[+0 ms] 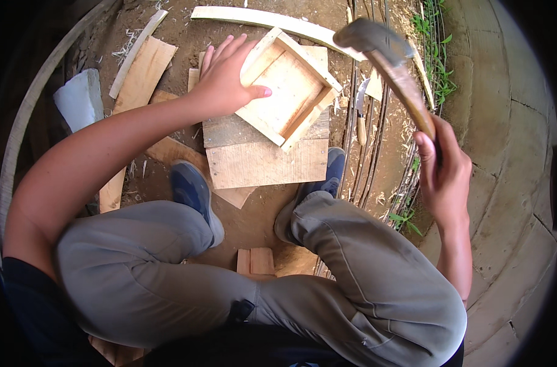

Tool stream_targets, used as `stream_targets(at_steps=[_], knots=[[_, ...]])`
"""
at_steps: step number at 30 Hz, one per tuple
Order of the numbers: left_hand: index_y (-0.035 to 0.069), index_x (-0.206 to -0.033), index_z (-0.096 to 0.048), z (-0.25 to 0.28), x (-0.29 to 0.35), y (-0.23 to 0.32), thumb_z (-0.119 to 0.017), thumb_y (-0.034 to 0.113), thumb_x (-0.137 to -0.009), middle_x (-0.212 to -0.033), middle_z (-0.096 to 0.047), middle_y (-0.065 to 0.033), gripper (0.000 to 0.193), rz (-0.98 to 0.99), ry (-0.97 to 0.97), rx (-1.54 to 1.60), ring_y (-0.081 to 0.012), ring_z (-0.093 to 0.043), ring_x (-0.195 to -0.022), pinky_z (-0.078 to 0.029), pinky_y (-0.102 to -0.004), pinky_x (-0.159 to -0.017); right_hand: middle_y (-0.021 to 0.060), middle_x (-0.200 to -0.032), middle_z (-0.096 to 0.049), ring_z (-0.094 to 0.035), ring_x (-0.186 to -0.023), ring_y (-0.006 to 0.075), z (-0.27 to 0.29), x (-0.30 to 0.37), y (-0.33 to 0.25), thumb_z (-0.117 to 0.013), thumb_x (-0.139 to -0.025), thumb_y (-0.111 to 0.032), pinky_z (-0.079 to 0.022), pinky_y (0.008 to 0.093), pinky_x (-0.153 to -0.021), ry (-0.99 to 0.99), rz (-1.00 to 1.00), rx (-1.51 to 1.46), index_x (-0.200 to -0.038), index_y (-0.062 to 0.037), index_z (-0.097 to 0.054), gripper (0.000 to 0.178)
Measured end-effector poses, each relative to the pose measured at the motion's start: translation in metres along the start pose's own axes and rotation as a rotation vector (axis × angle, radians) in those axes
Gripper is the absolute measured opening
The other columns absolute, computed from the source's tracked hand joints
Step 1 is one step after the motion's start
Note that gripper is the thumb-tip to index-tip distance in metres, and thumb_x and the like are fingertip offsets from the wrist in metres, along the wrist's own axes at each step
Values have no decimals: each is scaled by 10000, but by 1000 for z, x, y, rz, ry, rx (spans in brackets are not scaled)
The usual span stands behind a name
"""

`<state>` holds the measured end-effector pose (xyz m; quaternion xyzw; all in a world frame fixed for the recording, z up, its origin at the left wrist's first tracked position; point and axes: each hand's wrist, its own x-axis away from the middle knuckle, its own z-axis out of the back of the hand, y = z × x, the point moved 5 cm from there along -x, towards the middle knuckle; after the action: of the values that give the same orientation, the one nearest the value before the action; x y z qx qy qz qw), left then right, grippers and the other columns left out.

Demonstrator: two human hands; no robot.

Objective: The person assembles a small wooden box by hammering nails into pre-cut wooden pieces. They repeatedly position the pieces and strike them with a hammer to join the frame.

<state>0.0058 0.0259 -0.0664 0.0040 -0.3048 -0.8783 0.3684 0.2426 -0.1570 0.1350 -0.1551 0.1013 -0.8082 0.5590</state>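
Note:
A shallow square wooden box (307, 61), its inside facing up, rests tilted at an angle on a low platform of planks (269, 164) between my feet. My left hand (226, 79) grips the box's left wall, thumb over the inside and fingers spread along the outside. Raised at the right, my right hand (444, 162) is wrapped round the wooden handle of a hammer (404, 88). Its dark metal head is blurred and hangs above and right of the box, apart from it.
A knife (362, 116) with a wooden handle lies right of the box, beside long dark rods (376, 122). Wood strips (272, 17) and boards (145, 70) lie behind and left. A pale block (81, 100) stands far left. Shavings dot the dirt; a paved ledge (499, 153) runs along the right.

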Motion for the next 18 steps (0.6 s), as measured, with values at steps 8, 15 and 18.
stream_targets(at_steps=[8, 15, 18], knots=[[53, -1561, -329, 3, -16, 5, -696, 308, -943, -1599, -344, -221, 762, -67, -6, 146, -349, -244, -1523, -153, -506, -1253, 191, -647, -585, -587, -532, 311, -23, 7, 22, -619, -1030, -302, -467, 410, -541, -123, -105, -10, -1173, -27, -626, 310], [16, -1493, -405, 5, -37, -7, -617, 202, -990, -1324, -625, -247, 577, -6, 25, 394, -341, -642, -1203, -504, -448, -988, 205, -625, -553, -558, -523, 350, -38, 8, 33, -606, -1037, -305, -456, 424, -536, -188, -124, 3, -1177, -32, -623, 307], [24, -1508, -379, 1, -41, -4, -729, 236, -920, -1298, -630, -262, 717, 66, -30, 467, -358, -641, -1197, -506, -459, -987, 200, -625, -568, -577, -528, 352, -37, 5, 31, -605, -1038, -303, -460, 427, -535, -161, -92, -5, -1176, -35, -622, 303]])
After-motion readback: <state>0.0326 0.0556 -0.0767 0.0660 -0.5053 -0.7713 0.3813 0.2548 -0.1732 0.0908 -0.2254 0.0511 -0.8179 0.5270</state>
